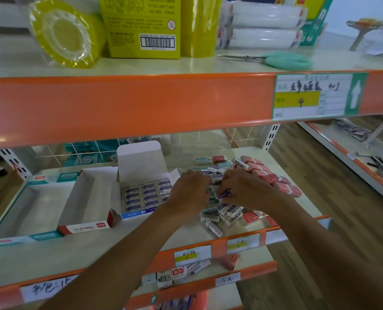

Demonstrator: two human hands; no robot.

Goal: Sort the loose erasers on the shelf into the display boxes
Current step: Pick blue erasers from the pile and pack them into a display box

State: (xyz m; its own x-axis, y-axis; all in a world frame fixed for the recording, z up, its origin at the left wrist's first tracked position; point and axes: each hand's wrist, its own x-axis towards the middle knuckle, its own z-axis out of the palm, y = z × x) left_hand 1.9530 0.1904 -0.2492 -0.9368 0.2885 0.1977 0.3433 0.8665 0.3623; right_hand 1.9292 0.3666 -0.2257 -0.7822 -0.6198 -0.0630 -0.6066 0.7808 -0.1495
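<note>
1. Two bare forearms extend from the bottom edge, passing over a lower shelf with an orange lip and handwritten price tags; a few small packs lie on it.
2. On the pale middle shelf the left hand has its fingers curled down into the heap of loose erasers; I cannot tell whether it grips any. Just beside it, the right hand pinches one blue-labelled eraser between thumb and fingers.
3. That heap covers the right part of the shelf from the front lip towards the back, with pink-wrapped erasers along its right side.
4. Left of the hands stands an open display box, flap upright, packed with rows of blue-labelled erasers. Beside it are a red-ended box and a wide teal-trimmed tray.
5. Above runs an orange beam bearing a price label. The top shelf holds yellow tape rolls, a yellow carton and teal-handled scissors.
6. To the right are wood floor and a neighbouring shelf.
</note>
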